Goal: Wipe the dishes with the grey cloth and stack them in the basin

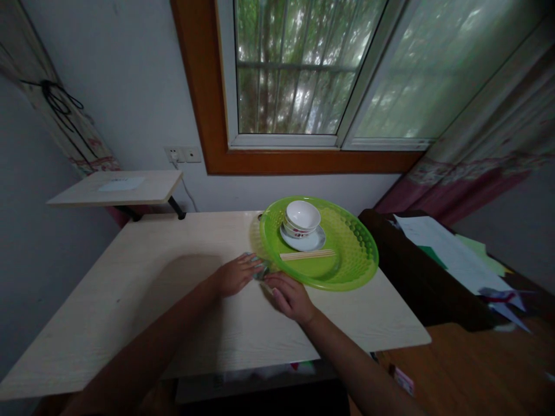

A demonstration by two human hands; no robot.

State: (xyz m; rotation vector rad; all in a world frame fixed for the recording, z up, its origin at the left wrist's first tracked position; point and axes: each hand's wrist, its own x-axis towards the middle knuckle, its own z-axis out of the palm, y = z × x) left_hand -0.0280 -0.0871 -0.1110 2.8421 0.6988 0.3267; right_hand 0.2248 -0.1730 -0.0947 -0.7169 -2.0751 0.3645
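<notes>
Both hands meet on the pale wooden table, just left of a green plastic basket. My left hand lies on the table with its fingers curled around a small greenish thing that is mostly hidden. My right hand rests beside it, fingers bent down and touching the same small thing next to the basket's near rim. Inside the basket stand stacked white bowls on a white saucer, with a pair of wooden chopsticks lying in front of them.
A small raised shelf stands at the table's back left. To the right a dark cabinet carries papers. A window and a curtain are behind. A wall socket sits on the wall.
</notes>
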